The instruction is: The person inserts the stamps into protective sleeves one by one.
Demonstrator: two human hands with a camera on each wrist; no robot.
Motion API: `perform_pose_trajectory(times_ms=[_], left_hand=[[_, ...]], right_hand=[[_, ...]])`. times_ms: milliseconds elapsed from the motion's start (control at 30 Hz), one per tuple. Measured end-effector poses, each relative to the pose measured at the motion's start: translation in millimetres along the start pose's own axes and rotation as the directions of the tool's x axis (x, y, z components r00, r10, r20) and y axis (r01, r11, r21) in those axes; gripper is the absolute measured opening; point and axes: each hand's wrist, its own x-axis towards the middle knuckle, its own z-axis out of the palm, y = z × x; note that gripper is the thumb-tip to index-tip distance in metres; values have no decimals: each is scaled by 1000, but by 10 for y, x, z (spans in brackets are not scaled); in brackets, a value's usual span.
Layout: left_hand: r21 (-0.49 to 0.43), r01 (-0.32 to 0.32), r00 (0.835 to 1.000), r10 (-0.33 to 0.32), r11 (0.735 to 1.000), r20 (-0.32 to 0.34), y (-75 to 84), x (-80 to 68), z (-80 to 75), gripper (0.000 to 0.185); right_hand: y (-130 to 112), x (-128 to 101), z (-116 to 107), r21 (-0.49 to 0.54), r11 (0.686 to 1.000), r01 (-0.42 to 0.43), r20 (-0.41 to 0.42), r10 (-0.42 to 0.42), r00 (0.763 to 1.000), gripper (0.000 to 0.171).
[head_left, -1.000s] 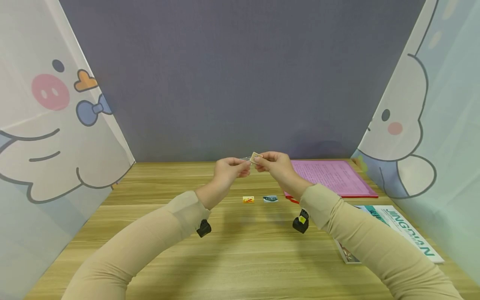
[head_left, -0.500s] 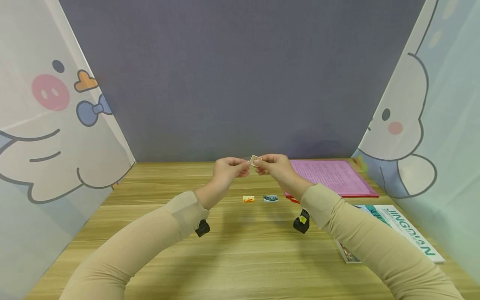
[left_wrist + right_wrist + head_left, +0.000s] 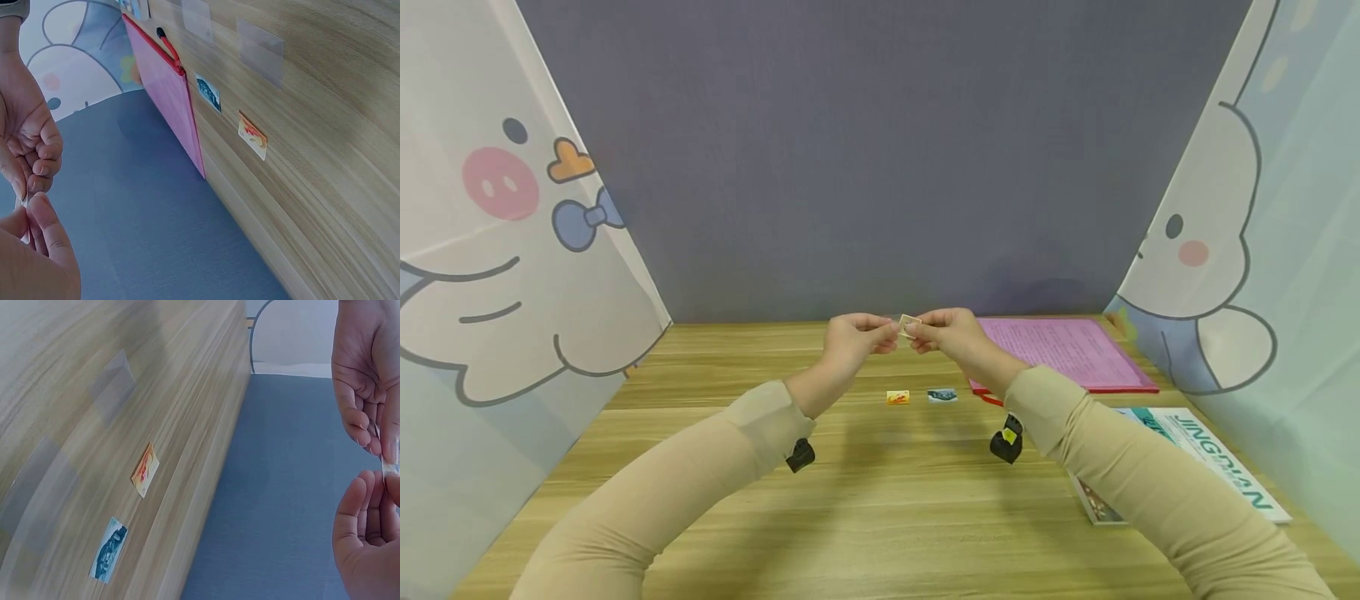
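Near the back of the table my two hands meet in mid-air. My right hand [image 3: 951, 335] pinches a small stamp-like square [image 3: 910, 326] with a pale cream border, thumb on its near face. From the other side the thumb and fingers of my left hand [image 3: 856, 337] pinch a thin, clear piece, seemingly a plastic sleeve [image 3: 391, 467], against the square. Fingers hide much of both; how far they overlap, I cannot tell. Below on the table lie an orange-yellow stamp-like card [image 3: 898, 397] and a blue-teal one [image 3: 942, 396].
Two clear plastic rectangles [image 3: 259, 53] lie flat on the wooden table, nearer the person than the cards. A pink zip pouch [image 3: 1060, 352] with red edging is at the back right. In front of it is a book [image 3: 1217, 467], partly under the right forearm. A grey-blue panel [image 3: 880, 167] rises behind.
The square has shifted slightly down and turned a little in my right fingers. The clear piece, which glinted between the hands earlier, shows less now. Both hands keep nearly the same place.
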Motion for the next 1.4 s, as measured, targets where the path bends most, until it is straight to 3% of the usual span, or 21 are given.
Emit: perform_pose_trajectory(times_ms=[467,867,1400], left_hand=[[7,7,1000,-7,1000,28,30,-3,12,19],[38,26,998,-28,999,54,41,-25,19,17],[46,28,998,-30,999,46,21,-1,35,18]], right_hand=[[-42,-6,-101,-71,997,15,54,-11,998,27],[-82,-18,-146,-89,996,-30,92,38,995,28],[-62,-3,-173,-45,999,-15,104,20,994,31]])
